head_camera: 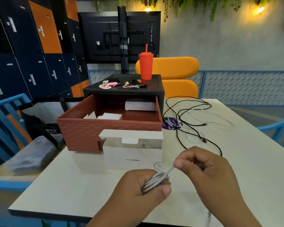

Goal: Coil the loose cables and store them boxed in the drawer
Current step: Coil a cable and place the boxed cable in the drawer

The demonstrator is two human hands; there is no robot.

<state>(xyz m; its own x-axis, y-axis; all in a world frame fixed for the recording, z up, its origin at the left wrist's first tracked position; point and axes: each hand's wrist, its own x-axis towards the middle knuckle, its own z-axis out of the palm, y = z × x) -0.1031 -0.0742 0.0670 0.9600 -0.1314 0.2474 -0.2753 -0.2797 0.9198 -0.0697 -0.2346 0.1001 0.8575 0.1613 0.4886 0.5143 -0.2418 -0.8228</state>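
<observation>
White cable (155,181) sits wound into a small bundle of several loops in the person's left hand (134,195), whose fingers and thumb curl round it low over the near part of the pale table (69,181). One strand rises from the bundle to the right hand (210,172), which pinches it between the thumb and curled fingers just up and to the right of the coil, so the two hands are close together. A further length of the same cable drops past the right wrist towards the table edge.

Just behind the hands stands an open white box (131,155), its lid flap tipped back and a connector end showing inside. It sits right in front of the brick-patterned drawer (88,133), which is pulled out of a black cabinet (123,90). The drawer holds a closed white carton (139,104) at its back right and smaller white cartons (111,115) near its front wall. On the cabinet top stand a red tumbler (146,66) with a straw and two pink straps (107,85). To the right of the drawer, loose black cables (187,110) and thinner white ones sprawl uncoiled across the table, crossing a purple round sticker (170,123)
</observation>
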